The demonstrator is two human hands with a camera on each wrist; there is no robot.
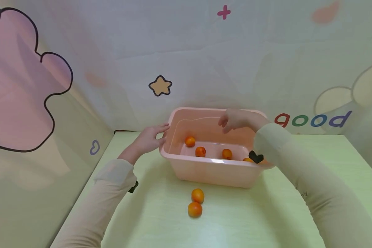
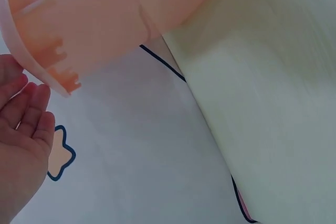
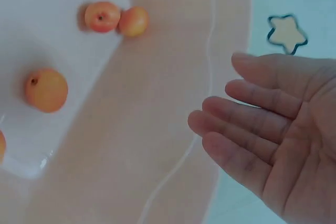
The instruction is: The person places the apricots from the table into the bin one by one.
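A pink plastic basin (image 1: 210,172) stands on the table, with several small round orange-red fruits (image 1: 200,152) on its floor. My left hand (image 1: 150,138) is at the basin's left end, fingertips right at the rim. In the left wrist view, the left hand's fingers (image 2: 34,108) are slightly bent beside the rim. Over the basin's back right part is my right hand (image 1: 234,119), holding nothing. The right wrist view shows the right hand's fingers (image 3: 241,129) extended and loose, away from the fruits. Two more fruits, a rear one (image 1: 197,195) and a front one (image 1: 195,209), sit before the basin.
The pale green table (image 1: 155,213) extends around the basin. Behind it rises a light wall cloth (image 1: 204,75) printed with a star (image 1: 160,85) and letters. A black strap piece (image 1: 256,157) on the right sleeve overlaps the basin's front right corner.
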